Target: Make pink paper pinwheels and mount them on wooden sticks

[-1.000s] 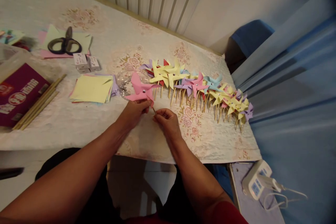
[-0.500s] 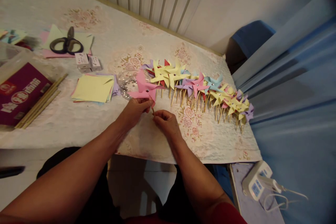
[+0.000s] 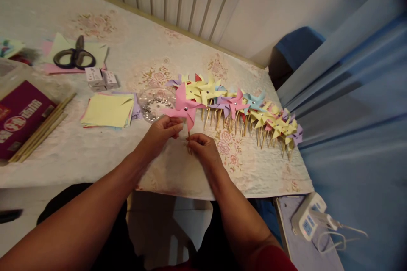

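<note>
A pink paper pinwheel [image 3: 187, 109] with a pin at its centre stands upright on a thin wooden stick. My right hand [image 3: 203, 146] pinches that stick below the blades. Just left of it, my left hand [image 3: 167, 130] is off the stick, loosely curled, its fingers slightly apart with nothing seen in them. Behind the pink blades sits a clear round dish [image 3: 155, 112] of small shiny pins. A long row of finished pinwheels [image 3: 254, 114] in yellow, pink, purple and blue lies to the right, sticks toward me.
Left of the dish lie stacked coloured paper squares [image 3: 108, 110], small white boxes [image 3: 101, 78] and scissors [image 3: 76, 57] on more paper. Wooden sticks [image 3: 44, 127] rest by a purple-labelled container [image 3: 23, 116]. A power strip [image 3: 308, 216] stands beyond the table's right corner; a blue curtain [image 3: 356, 114] hangs there.
My left hand has come off the pinwheel and drawn slightly left. My right hand keeps the stick, and the pinwheel has shifted a little right and turned more upright.
</note>
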A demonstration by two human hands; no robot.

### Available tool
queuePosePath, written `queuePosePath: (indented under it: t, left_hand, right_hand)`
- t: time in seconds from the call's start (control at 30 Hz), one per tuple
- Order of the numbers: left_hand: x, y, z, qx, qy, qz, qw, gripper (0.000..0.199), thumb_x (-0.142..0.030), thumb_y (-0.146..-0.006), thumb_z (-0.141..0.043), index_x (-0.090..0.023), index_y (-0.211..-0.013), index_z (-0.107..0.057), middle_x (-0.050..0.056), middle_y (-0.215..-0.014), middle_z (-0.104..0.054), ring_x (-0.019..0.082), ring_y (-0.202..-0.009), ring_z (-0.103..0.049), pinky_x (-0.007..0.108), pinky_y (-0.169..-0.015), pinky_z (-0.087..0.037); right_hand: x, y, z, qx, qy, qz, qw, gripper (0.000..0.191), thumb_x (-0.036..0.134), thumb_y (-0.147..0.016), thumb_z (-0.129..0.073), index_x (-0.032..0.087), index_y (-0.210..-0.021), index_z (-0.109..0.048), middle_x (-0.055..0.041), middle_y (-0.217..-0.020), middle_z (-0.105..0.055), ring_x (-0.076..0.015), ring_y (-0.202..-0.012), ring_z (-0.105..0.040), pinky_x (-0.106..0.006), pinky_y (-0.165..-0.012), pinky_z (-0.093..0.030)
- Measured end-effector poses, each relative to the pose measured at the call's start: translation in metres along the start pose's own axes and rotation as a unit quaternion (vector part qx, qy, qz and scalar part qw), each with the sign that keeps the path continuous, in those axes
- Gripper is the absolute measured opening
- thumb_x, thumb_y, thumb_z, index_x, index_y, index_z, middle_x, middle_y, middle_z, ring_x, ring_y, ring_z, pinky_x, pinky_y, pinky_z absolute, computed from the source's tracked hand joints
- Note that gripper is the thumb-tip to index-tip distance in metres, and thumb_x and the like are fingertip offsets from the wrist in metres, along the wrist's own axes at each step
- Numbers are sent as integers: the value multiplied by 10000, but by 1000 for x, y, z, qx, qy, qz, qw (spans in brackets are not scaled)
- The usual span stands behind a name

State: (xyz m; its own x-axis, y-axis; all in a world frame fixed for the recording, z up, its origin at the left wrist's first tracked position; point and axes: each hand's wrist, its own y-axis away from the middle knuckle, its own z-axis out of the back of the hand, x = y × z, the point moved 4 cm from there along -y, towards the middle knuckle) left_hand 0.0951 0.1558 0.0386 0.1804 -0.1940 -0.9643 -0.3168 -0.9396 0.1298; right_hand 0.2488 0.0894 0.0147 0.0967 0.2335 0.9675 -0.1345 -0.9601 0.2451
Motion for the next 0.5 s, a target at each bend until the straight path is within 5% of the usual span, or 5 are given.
queuePosePath:
  t: [0.5]
  left_hand:
    - [-17,9,1,-58,-46,-126,989,430,-307,-734,-733,-214,-1035,-441,-72,-726,-609,111,-547,-624,254,-558,-521]
  right_hand:
    - [8,-2,12,28,-28,-8,999,132,267,-623,-757,207,-736,-722,29,-629,-685,-97,-530,-555,-224,-529,-412]
